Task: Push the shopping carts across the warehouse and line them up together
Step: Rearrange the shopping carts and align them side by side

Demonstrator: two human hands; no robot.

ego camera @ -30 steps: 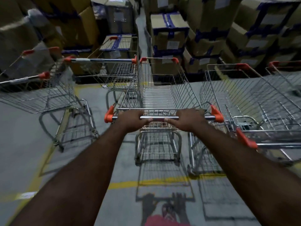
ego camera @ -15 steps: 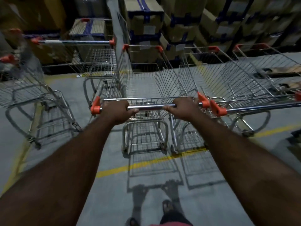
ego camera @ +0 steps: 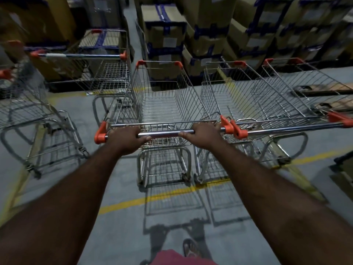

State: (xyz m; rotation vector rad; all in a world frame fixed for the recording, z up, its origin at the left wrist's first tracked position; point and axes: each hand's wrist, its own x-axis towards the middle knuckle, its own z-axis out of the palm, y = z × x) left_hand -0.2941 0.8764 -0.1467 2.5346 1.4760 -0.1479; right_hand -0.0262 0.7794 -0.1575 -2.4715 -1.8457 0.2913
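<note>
A wire shopping cart (ego camera: 164, 104) with orange handle caps stands straight ahead of me. My left hand (ego camera: 127, 139) and my right hand (ego camera: 202, 135) both grip its chrome handle bar (ego camera: 163, 134), fingers curled round it. Close on its right stands a second cart (ego camera: 248, 98), its handle end touching mine. A third cart (ego camera: 305, 88) sits further right. Another cart (ego camera: 107, 73) stands ahead on the left, and one more cart (ego camera: 24, 104) is at the far left.
Stacks of taped cardboard boxes (ego camera: 210, 35) wall the far side, right in front of the carts. A narrow aisle (ego camera: 131, 25) runs between stacks. Yellow floor lines (ego camera: 152, 197) cross the grey concrete. My sandalled foot (ego camera: 191, 247) shows below.
The cart I hold has rolled forward and drawn level beside the cart on the right, handle ends now meeting. Both hands have kept their grip on the bar.
</note>
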